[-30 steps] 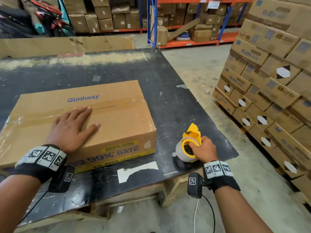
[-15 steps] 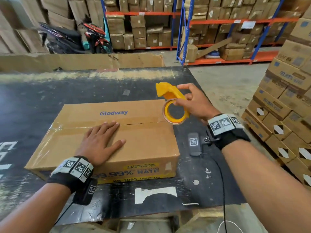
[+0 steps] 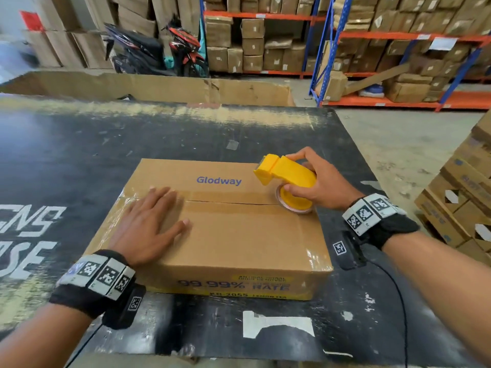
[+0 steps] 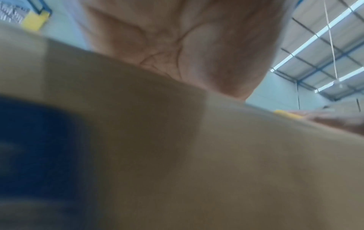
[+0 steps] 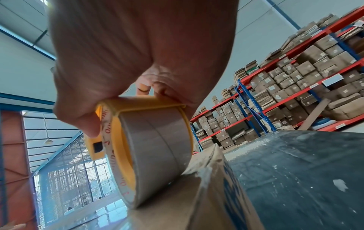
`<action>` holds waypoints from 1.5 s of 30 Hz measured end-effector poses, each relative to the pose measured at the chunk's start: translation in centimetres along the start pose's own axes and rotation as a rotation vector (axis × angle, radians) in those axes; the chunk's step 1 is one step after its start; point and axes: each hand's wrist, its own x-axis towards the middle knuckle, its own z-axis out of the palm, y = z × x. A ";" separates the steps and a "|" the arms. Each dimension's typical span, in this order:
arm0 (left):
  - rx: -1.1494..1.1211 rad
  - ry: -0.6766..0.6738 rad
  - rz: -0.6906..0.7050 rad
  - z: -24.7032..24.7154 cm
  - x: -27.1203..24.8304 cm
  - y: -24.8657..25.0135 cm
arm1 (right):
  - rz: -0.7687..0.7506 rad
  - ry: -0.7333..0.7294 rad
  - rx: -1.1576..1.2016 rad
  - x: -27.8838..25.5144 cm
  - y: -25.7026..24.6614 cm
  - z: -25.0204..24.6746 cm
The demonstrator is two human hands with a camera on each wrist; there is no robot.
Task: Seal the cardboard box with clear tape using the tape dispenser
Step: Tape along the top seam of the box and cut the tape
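Warehouse table (image 3: 79, 160), left hand (image 3: 148, 224) flat on cardboard box (image 3: 239, 235), right hand (image 3: 318, 185) gripping tape dispenser (image 3: 287, 179).

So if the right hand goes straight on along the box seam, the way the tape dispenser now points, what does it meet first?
Probably the left hand, which lies flat on the box across the seam. Between it and the tape dispenser held by the right hand, the box top looks free.
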 end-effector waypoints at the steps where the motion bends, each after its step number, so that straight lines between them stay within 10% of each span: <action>1: 0.030 -0.001 -0.021 -0.5 -0.3 -1.6 | 0.010 -0.006 -0.008 0.0 0.1 0.0; 15: -0.090 -0.009 0.008 -0.7 -1.0 -6.2 | -0.259 -0.285 -0.006 10.6 -14.3 11.8; 25: -1.173 0.145 -0.293 -5.3 1.4 -12.4 | -0.207 -0.416 0.057 13.0 -15.8 16.7; 32: -1.526 -0.127 -0.412 -7.5 5.2 -11.8 | -0.191 -0.420 0.068 12.7 -16.2 16.8; 45: -1.487 -0.093 -0.424 -8.2 5.9 -14.5 | -0.240 -0.449 -0.012 12.3 -17.8 16.3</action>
